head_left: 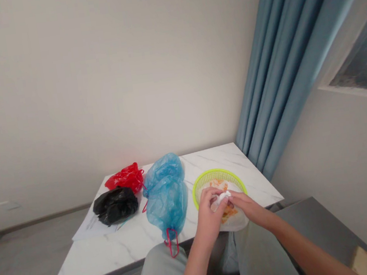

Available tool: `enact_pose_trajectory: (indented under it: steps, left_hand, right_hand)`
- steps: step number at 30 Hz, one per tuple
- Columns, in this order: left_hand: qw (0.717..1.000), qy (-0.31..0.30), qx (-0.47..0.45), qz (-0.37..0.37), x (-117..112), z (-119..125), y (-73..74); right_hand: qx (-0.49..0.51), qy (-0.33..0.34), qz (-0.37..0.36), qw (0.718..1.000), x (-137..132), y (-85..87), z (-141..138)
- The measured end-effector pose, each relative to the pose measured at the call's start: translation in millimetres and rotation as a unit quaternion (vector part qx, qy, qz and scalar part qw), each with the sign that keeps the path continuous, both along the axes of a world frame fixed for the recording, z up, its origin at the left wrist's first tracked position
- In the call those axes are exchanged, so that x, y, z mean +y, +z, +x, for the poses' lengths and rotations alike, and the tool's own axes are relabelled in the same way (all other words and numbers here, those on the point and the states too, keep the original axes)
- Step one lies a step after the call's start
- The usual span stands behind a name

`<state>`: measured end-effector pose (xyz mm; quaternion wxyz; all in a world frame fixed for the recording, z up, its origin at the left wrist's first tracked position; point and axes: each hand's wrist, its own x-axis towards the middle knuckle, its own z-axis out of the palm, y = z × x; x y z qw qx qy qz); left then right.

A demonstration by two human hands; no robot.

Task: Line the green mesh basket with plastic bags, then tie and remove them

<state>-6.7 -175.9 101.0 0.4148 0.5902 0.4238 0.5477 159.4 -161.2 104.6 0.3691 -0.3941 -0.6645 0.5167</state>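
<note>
My left hand (209, 213) and my right hand (247, 206) meet over a lime-green plastic basket (216, 176), both pinching a crumpled white tissue (224, 198). Inside the basket, a white plastic liner (239, 223) holds orange food scraps (228, 213) and spills over the near rim. My hands hide the basket's front. To the left of the basket lies a tied blue plastic bag (166, 194) with a red drawstring (173, 243). Further left are a red plastic bag (126, 178) and a black plastic bag (115, 205).
All of this rests on a white marble-patterned table (207, 161) set against the wall. A white sheet (90, 228) lies under the black bag. My knees are below the table's near edge. A grey surface (317, 214) sits to the right, with a blue curtain (278, 60) behind.
</note>
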Motion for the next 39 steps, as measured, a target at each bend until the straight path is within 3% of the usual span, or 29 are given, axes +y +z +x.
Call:
enact_pose_trajectory:
  steps: [4,8,17,21,25,30,33,36,39]
  left_hand:
    - [1.000,0.001,-0.016,0.009,-2,0,-2.8]
    - [1.000,0.010,-0.010,-0.002,-3,0,-4.8]
    - [0.992,0.064,0.101,0.035,-6,2,1.2]
    - [0.993,0.049,0.101,0.031,-9,4,0.1]
    - [0.994,0.050,0.098,0.027,-15,7,0.5]
    - [0.973,0.047,0.223,0.043,-18,9,-1.6]
    - [0.953,0.028,0.287,0.089,-11,5,-2.4]
    - [0.939,0.000,0.320,0.128,0,-1,-2.2]
    - [0.925,0.013,0.357,0.132,11,-3,-1.6]
  right_hand:
    - [0.007,-0.052,0.001,0.999,3,-2.9,-3]
    - [0.011,-0.040,0.005,0.999,4,-4.9,-6]
    - [0.018,-0.027,0.019,0.999,-5,-0.3,-12]
    - [-0.021,-0.067,0.060,0.996,-4,1.4,-13]
    - [-0.013,-0.143,0.048,0.988,2,-0.1,-14]
    - [0.008,-0.159,-0.011,0.987,11,-6.4,-19]
    - [0.001,-0.143,-0.028,0.989,12,-10.9,-21]
    - [-0.060,-0.134,0.014,0.989,10,-13.1,-17]
    - [-0.171,-0.155,0.140,0.963,7,-12.6,-10]
